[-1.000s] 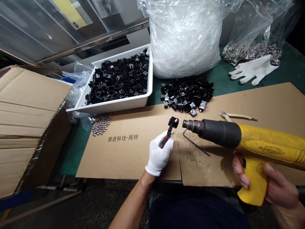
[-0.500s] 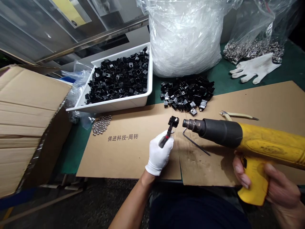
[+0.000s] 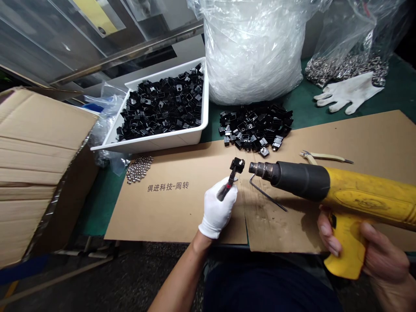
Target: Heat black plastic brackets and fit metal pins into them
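Note:
My left hand (image 3: 218,209), in a white glove, is closed around a dark slim tool (image 3: 227,189) with a red mark; its exact kind I cannot make out. At the tool's far end sits a small black plastic part (image 3: 237,164) with a shiny metal piece on its right side. Bare, my right hand (image 3: 383,255) grips the handle of a yellow heat gun (image 3: 370,199). The gun's stepped metal nozzle (image 3: 261,169) points left at the black part, a small gap away. Below the nozzle, a hex key (image 3: 269,193) lies on the cardboard sheet (image 3: 175,216).
A white tray (image 3: 156,143) full of black parts stands at the back left, near a pile of similar parts (image 3: 255,125). Small metal pieces (image 3: 139,169), cutters (image 3: 326,157), a loose glove (image 3: 349,93), a bulging plastic bag (image 3: 253,52) and an open carton (image 3: 35,160) surround the work.
Almost nothing differs. Both hands, the heat gun and the black part keep nearly the same places; the view has shifted very slightly.

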A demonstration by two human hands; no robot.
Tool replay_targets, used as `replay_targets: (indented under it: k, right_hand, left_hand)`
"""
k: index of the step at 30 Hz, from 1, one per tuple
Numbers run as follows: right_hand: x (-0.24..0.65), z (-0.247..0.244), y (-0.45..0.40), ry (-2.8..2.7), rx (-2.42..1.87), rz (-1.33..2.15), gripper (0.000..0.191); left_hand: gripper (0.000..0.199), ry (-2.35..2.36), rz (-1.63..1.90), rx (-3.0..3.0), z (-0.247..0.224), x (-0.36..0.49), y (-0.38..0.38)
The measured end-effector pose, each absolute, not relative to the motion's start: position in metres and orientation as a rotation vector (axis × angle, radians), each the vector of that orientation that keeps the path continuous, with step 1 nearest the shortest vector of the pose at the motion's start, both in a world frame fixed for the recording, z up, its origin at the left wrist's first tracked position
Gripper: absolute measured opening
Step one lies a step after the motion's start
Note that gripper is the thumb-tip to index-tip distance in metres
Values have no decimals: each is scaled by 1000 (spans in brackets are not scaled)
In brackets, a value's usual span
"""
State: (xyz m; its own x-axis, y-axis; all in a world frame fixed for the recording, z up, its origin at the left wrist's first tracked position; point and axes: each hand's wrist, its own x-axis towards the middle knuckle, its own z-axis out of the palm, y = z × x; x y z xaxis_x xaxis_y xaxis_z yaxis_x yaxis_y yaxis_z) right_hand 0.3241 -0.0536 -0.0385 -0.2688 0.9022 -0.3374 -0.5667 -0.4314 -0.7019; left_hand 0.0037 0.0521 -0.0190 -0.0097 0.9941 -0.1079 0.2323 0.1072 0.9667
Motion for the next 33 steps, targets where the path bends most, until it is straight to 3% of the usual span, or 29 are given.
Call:
replay_targets:
  k: [19,33]
  right_hand:
    - [324,-37,-55,-529,-885,1867,47]
    - [315,-30,-56,-433,-945,1803,46]
  left_hand:
    - [33,1426,1007,1283,-15,6,53]
    - [37,1220,966,894,-8,10,41]
